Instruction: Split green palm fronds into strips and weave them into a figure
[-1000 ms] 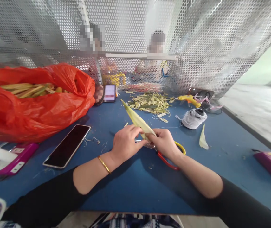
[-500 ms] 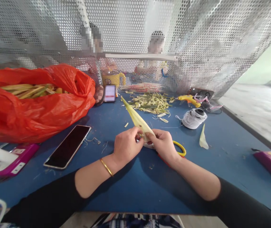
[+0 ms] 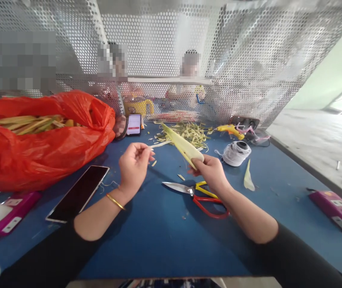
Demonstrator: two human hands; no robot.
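My right hand (image 3: 210, 173) grips the blunt end of a long pale yellow-green leaf piece (image 3: 182, 145) that points away toward the far side of the blue table (image 3: 165, 240). My left hand (image 3: 135, 165) is raised to the left of it and pinches a thin pale strip (image 3: 160, 145) between thumb and fingers. Scissors with red and yellow handles (image 3: 199, 194) lie flat on the table just below my right hand, blades pointing left.
A red plastic bag of leaf strips (image 3: 41, 140) fills the left. A black phone (image 3: 77, 193) and a pink case (image 3: 7, 210) lie front left. A heap of trimmings (image 3: 189, 132), a yellow glue gun (image 3: 230, 130), a thread spool (image 3: 236, 153) and a perforated metal screen (image 3: 171, 60) stand behind; people sit beyond it.
My hands have come apart: the left pulled a thin strip off the leaf and moved left and up, the right lifted the leaf. The scissors now lie uncovered.
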